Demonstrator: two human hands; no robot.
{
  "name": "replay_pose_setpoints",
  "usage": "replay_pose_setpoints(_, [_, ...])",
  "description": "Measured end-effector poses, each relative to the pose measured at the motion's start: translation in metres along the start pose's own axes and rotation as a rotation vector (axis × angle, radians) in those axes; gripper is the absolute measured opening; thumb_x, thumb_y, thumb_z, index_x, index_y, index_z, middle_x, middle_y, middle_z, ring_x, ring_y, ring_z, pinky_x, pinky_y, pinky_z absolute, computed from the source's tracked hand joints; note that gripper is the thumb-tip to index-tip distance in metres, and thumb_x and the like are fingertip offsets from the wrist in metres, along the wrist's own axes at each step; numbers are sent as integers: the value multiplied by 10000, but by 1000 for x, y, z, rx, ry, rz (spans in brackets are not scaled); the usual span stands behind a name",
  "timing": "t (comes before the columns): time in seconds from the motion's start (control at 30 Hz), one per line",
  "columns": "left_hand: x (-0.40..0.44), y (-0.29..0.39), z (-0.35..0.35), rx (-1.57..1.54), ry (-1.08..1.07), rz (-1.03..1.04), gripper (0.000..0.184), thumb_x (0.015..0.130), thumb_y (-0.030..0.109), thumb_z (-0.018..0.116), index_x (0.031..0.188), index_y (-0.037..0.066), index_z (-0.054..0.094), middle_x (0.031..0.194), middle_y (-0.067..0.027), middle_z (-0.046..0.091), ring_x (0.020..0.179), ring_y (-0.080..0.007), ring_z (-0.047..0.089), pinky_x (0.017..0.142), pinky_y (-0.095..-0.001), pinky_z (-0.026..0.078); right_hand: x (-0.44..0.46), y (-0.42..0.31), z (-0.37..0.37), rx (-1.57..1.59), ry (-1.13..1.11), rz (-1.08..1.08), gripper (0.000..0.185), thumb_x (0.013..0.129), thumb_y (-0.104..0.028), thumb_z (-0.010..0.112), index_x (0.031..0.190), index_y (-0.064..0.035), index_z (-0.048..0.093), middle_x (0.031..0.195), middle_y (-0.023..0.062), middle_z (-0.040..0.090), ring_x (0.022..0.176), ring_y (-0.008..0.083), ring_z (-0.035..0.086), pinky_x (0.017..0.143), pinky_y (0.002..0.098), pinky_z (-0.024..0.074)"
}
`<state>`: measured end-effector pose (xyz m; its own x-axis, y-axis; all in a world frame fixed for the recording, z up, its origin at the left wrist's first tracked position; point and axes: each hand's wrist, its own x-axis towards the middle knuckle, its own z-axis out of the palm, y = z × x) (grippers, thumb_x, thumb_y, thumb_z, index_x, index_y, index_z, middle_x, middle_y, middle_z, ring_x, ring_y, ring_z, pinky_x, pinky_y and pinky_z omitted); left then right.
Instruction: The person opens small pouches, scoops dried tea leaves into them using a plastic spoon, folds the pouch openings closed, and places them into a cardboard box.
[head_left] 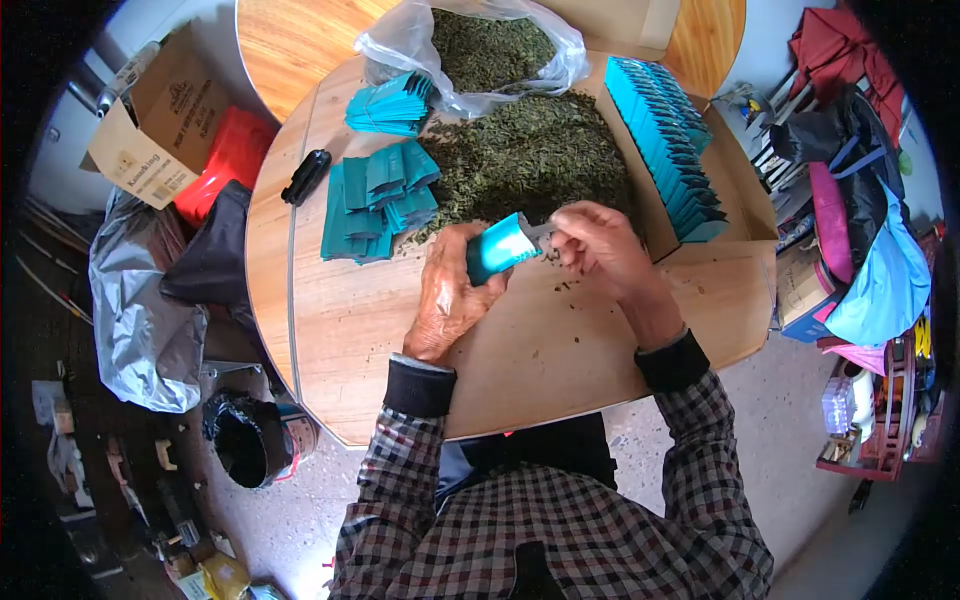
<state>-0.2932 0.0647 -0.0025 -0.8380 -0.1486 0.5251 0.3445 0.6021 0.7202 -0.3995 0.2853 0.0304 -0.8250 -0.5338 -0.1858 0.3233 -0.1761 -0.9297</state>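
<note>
My left hand [449,292] is wrapped around a teal packet [500,250], holding it tilted above the near part of the table. The packet's far right end points toward my right hand [603,250], whose fingers are pinched together close to it. A small greyish piece shows between the packet's end and those fingertips; I cannot tell whether it is part of the packet or something held. Behind both hands spreads a heap of dried green leaves [530,155]. Flat teal packets [375,200] lie piled to the left, with another stack of packets [390,103] beyond them.
A clear plastic bag [385,45] of leaves stands open at the back. On the right, a cardboard box [745,215] holds a row of upright teal packets [655,140]. A black object [306,177] lies near the table's left edge. A black-lined bucket [243,440] stands on the floor.
</note>
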Motion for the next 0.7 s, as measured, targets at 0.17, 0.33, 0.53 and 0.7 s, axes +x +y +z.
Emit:
replay_pose_setpoints(0.17, [0, -2, 2, 13, 44, 36, 502, 787, 61, 828, 1224, 13, 587, 1086, -228, 671, 998, -443, 658, 878, -506, 537, -4, -4, 2, 39, 26, 2, 128, 1046, -183, 696, 1087, -63, 714, 835, 13, 725, 647, 80, 650, 552, 252, 548])
replay_pose_setpoints(0.33, [-1, 0, 1, -8, 53, 17, 506, 789, 67, 831, 1229, 9, 587, 1104, -230, 671, 1019, -440, 661, 895, -505, 541, -8, -9, 2, 0, 56, -22, 145, 1048, -187, 693, 1096, -52, 712, 836, 21, 724, 656, 81, 651, 558, 248, 551])
replay_pose_setpoints(0.53, [-2, 1, 2, -34, 41, -63, 509, 792, 74, 831, 1234, 1, 590, 1107, -229, 669, 1037, -441, 665, 896, -506, 543, -11, -12, -8, 62, 40, -62, 148, 1050, -200, 696, 1089, -59, 712, 843, 19, 726, 655, 82, 651, 554, 240, 541])
replay_pose_setpoints(0.7, [-2, 0, 3, -13, 71, -63, 497, 793, 62, 822, 1228, 5, 589, 1093, -219, 666, 1013, -424, 677, 858, -479, 559, -17, -19, -15, 55, 65, -91, 147, 1051, -200, 696, 1088, -59, 711, 859, 23, 728, 659, 83, 650, 557, 237, 539])
